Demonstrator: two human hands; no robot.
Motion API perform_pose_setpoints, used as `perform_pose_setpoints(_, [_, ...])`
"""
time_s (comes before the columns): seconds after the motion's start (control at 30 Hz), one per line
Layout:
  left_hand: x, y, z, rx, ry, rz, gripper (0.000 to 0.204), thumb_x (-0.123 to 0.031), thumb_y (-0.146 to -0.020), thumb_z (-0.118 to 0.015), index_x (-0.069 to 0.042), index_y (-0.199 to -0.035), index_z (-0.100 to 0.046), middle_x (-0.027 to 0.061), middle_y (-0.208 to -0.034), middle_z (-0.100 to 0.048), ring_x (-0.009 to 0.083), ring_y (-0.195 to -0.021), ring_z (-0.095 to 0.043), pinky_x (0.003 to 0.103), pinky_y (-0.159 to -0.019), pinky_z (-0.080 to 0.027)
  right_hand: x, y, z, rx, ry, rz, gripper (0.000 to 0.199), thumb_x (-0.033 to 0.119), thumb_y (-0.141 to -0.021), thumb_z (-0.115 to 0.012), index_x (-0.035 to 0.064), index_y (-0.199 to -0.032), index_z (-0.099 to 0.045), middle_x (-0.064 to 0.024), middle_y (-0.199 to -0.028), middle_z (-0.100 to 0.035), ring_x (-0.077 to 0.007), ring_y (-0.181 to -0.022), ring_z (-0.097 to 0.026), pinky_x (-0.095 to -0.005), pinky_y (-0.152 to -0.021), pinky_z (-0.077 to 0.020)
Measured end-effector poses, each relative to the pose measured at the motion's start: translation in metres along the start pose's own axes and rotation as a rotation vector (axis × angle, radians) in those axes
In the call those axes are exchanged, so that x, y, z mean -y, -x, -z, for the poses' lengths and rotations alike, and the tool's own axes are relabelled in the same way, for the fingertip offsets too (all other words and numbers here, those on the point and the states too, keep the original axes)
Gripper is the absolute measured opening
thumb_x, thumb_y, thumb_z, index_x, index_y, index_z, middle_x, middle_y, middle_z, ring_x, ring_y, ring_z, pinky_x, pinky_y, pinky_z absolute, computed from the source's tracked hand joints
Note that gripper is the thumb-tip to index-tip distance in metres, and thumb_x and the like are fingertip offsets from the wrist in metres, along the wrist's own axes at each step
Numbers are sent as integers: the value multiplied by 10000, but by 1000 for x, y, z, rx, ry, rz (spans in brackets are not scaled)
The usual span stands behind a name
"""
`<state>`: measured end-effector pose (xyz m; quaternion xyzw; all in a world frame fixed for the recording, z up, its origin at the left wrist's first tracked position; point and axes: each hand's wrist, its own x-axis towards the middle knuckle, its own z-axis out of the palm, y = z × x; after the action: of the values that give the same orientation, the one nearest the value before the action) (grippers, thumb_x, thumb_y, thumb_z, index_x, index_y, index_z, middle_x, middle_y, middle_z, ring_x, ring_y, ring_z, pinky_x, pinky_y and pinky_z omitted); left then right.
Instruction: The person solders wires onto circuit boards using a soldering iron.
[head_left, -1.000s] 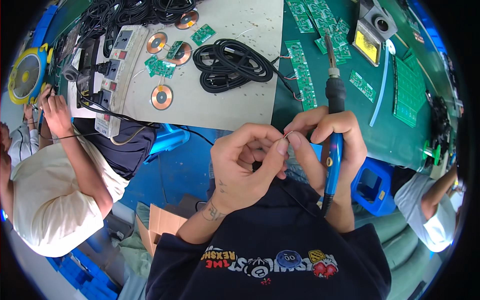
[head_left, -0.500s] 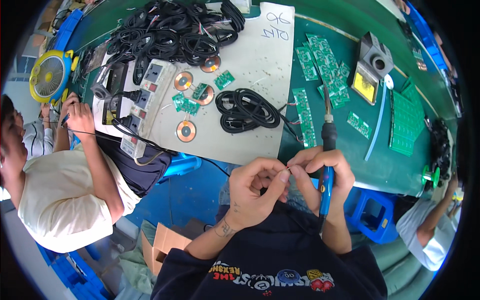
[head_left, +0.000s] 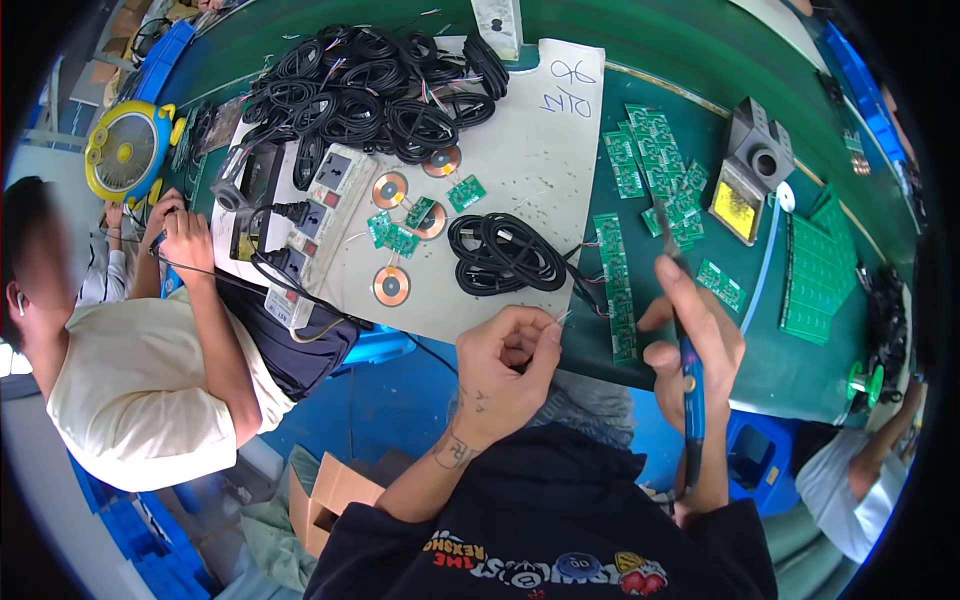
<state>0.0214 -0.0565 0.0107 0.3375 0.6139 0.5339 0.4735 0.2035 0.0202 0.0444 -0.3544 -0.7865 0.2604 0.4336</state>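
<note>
- Left hand, lower centre, is pinching a thin wire end between thumb and fingertips, other fingers curled in.
- Right hand, right of centre, is gripping a blue soldering iron, fingers closed round the handle, tip pointing up.
- Green board strip is lying on the table edge between both hands.
- Black cable coil is sitting just left of the strip; copper coils further left.
- Power strip and black cable pile are crowding the upper left.
- A co-worker is working at far left.
</note>
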Motion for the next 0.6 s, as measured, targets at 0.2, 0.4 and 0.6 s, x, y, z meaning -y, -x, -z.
perform_pose_setpoints(0.2, [1, -2, -3, -2, -38, -34, 47, 46, -909, -715, 3, -924, -701, -16, -694, -632, 42, -554, -479, 167, -518, -390, -17, -5, -7, -19, 198, -35, 438, 62, -922, -703, -12, -1354, -710, -84, -800, -668, -182, -685, -567, -298, -619, -456])
perform_pose_setpoints(0.4, [1, -4, 1, 44, -88, -56, 56, 54, -918, -700, 14, -957, -691, 16, -717, -662, 55, -553, -529, 166, -516, -415, -19, -10, -28, -10, 85, -67, 409, 36, -880, -737, -22, -1285, -724, -110, -818, -677, -205, -705, -585, -319, -645, -490])
perform_pose_setpoints(0.6, [4, -5, 6, 93, -111, -87, 59, 57, -937, -684, 26, -987, -680, 50, -743, -693, 72, -548, -575, 161, -512, -433, -24, -17, -32, 41, -52, -78, 385, 6, -847, -755, -29, -1229, -725, -115, -860, -702, -237, -729, -602, -329, -708, -520])
